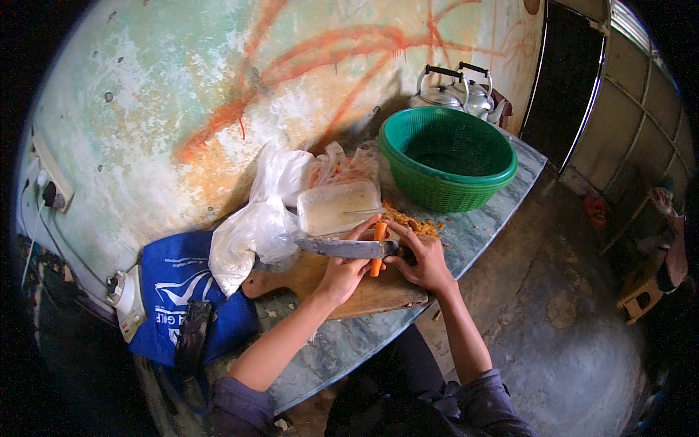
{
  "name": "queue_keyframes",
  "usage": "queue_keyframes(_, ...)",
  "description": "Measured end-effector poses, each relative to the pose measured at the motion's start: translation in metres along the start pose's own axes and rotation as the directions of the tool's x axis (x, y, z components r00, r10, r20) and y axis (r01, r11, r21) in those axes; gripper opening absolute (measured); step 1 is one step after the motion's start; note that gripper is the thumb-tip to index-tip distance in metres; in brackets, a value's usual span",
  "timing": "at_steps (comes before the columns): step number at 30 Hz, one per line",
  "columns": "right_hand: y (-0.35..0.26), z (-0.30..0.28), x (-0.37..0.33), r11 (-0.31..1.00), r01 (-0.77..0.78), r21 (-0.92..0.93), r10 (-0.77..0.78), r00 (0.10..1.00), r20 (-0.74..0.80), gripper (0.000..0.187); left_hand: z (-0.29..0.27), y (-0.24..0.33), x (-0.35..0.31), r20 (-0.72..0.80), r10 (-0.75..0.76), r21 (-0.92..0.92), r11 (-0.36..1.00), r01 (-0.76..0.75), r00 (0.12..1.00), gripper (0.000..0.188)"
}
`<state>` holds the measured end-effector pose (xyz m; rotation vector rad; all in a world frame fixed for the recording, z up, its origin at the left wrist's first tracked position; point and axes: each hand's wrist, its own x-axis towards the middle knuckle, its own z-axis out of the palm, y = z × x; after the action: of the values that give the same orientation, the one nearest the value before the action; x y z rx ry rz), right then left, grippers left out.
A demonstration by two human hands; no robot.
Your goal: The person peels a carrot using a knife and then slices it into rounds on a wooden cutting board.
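Note:
My left hand (342, 275) is closed around a small peeled carrot (381, 231), which stands roughly upright between its fingers. In my right hand (428, 264) is the dark handle of a broad-bladed knife (335, 248). Its worn grey blade points left, crossing the carrot and passing over my left hand. Both hands are above a wooden cutting board (389, 293) with a rounded handle. Orange shreds or peelings (415, 223) lie just beyond the hands. A white rectangular plastic tub (320, 211) sits at the board's far side, with a thin utensil resting in it.
Clear plastic bags of white stuff (240, 240) lean left of the tub. Green plastic baskets (448, 193) stand nested at the far right of the marble-patterned table (502, 211), before two metal kettles (439, 96). A blue bag (175, 269) hangs at the left edge.

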<state>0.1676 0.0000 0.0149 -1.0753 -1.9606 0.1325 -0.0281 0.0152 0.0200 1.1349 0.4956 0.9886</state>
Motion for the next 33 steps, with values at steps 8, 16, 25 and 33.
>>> queue_keyframes(8, -0.002, -0.005, 0.002, 0.999, 0.047, -0.004, -0.047, 0.998, 0.052, 0.071, 0.004, -0.003, 0.002, -0.045, 0.077, 0.029, 0.997, -0.076, 0.996, 0.047)
queue_keyframes(16, 0.007, 0.003, -0.002, 0.993, 0.118, 0.020, -0.116, 0.990, -0.074, 0.060, 0.005, -0.008, 0.002, -0.032, 0.121, 0.163, 0.980, -0.114, 0.992, 0.039)
queue_keyframes(25, 0.012, 0.002, -0.003, 0.992, 0.127, 0.012, -0.126, 0.989, -0.073, 0.049, 0.002, -0.012, 0.004, 0.047, 0.251, 0.408, 0.878, -0.248, 0.967, 0.033)
queue_keyframes(33, 0.009, 0.003, -0.001, 0.988, 0.143, 0.055, -0.138, 0.987, -0.088, 0.050, 0.006, -0.005, 0.001, 0.018, 0.190, 0.317, 0.930, -0.185, 0.982, 0.043)
